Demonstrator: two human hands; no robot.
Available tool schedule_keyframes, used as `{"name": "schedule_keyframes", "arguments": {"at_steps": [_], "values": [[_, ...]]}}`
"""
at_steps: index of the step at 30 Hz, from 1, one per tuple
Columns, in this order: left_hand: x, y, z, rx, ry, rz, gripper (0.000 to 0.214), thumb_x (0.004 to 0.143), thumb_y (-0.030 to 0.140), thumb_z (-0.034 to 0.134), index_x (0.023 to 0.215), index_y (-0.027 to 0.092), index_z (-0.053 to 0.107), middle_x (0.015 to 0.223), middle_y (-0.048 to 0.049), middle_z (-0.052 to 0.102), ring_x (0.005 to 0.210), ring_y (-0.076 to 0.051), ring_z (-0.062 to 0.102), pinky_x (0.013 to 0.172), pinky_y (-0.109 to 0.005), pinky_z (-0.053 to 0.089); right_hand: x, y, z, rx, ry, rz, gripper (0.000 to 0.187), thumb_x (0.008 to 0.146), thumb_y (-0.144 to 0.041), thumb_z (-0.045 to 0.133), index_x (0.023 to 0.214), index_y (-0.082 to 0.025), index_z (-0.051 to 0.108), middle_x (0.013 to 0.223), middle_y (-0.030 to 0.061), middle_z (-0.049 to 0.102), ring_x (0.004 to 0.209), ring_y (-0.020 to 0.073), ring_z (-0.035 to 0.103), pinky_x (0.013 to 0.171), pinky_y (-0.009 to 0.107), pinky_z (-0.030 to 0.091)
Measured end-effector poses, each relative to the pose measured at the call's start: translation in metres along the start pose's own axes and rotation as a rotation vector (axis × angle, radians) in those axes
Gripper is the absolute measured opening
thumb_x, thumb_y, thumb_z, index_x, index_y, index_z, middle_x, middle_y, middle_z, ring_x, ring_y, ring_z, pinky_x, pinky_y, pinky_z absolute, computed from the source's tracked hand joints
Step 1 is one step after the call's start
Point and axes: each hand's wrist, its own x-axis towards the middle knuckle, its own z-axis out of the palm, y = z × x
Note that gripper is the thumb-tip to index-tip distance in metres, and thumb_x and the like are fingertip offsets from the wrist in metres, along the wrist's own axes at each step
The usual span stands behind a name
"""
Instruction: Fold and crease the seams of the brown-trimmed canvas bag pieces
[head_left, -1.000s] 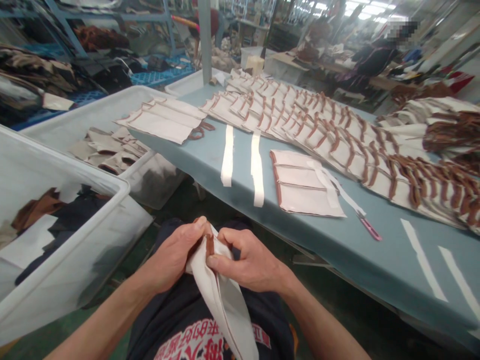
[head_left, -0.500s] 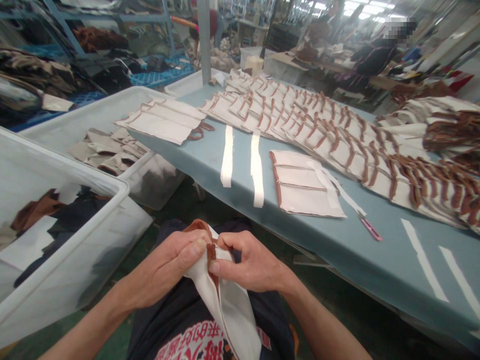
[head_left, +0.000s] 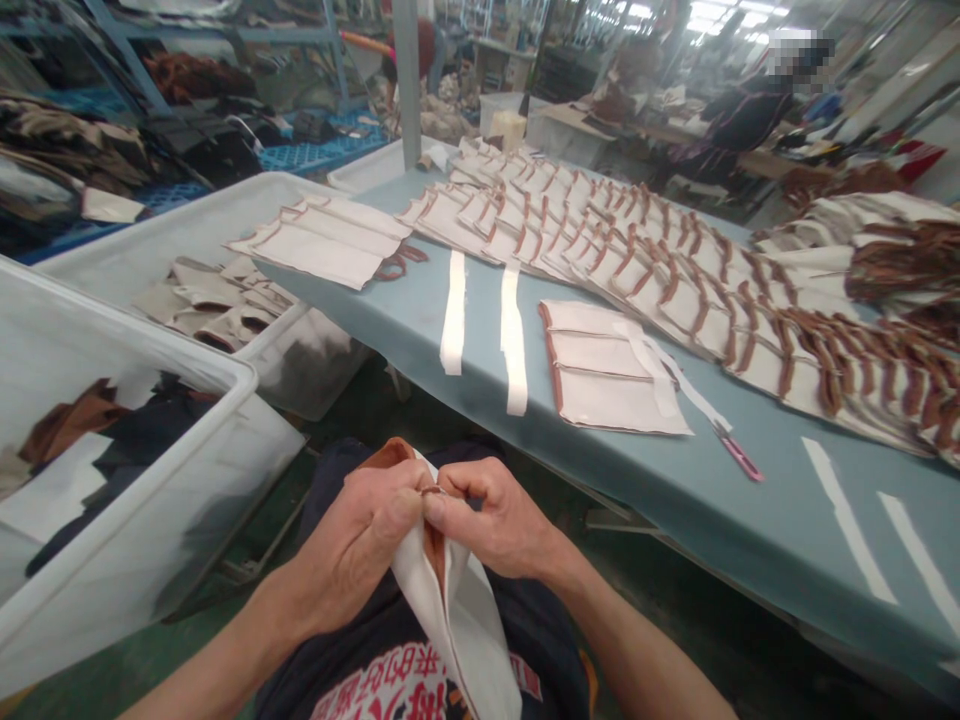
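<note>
Over my lap hangs a white fabric piece (head_left: 476, 610) with a brown inner side and brown edging, folded lengthwise and tapering downward. My left hand (head_left: 382, 510) is closed on its upper edge, thumb against bent fingers. Close beside it, my right hand (head_left: 487, 515) pinches the same edge between thumb and forefinger. A short bit of brown edging shows between the two thumbs; the rest of the grip is hidden by the fingers. Beyond my hands, a flat white panel with brown trim (head_left: 607, 370) lies on the blue-green table (head_left: 487, 390).
Overlapping rows of brown-trimmed white pieces (head_left: 637, 260) cover the table's far side. White strips (head_left: 514, 340) and a pink-handled cutter (head_left: 741, 455) lie nearer. White plastic bins (head_left: 247, 380) with fabric stand at left. A metal post (head_left: 407, 90) rises behind. A person (head_left: 757, 110) sits at far right.
My fingertips have come closer together at the piece's upper edge. The right thumb has moved up, and the brown edging that stood between the hands is now mostly covered.
</note>
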Motion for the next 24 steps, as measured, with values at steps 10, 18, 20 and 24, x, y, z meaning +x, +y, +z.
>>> {"name": "schedule_keyframes", "arguments": {"at_steps": [10,18,20,24], "values": [[0.001,-0.012,0.006,0.079,-0.045,-0.082,0.068,0.107,0.081,0.039,0.079,0.021,0.054,0.075,0.0023,0.053,0.068,-0.016,0.047,0.063,-0.029,0.040,-0.004,0.013,0.003,-0.068,0.055,0.040,0.058,0.106,-0.059,0.048,0.063,-0.022,0.040,0.064,-0.0041,0.034,0.061,0.0110,0.035,0.058,0.029,0.026],[0.002,-0.006,0.004,0.219,-0.073,-0.146,0.027,0.104,0.039,0.059,0.087,0.020,0.068,0.080,0.0008,0.066,0.076,-0.018,0.058,0.071,-0.029,0.044,-0.005,0.003,-0.001,0.018,-0.017,0.087,0.073,0.105,-0.081,0.038,0.064,-0.021,0.045,0.065,-0.0015,0.039,0.064,0.0132,0.038,0.057,0.028,0.027],[0.002,-0.005,0.003,0.208,-0.106,-0.131,0.029,0.106,0.041,0.056,0.092,0.020,0.070,0.082,-0.0002,0.068,0.076,-0.018,0.059,0.070,-0.029,0.045,-0.007,0.002,-0.002,-0.003,-0.005,0.102,0.074,0.105,-0.083,0.036,0.064,-0.022,0.042,0.066,-0.0014,0.039,0.064,0.0134,0.037,0.058,0.029,0.029],[0.003,-0.007,0.003,0.166,-0.149,-0.107,0.035,0.109,0.045,0.052,0.087,0.020,0.064,0.081,-0.0012,0.067,0.074,-0.019,0.059,0.067,-0.029,0.045,-0.010,0.007,-0.001,-0.026,0.005,0.124,0.076,0.104,-0.086,0.035,0.066,-0.021,0.046,0.067,-0.0014,0.040,0.065,0.0138,0.038,0.059,0.028,0.030]]}}
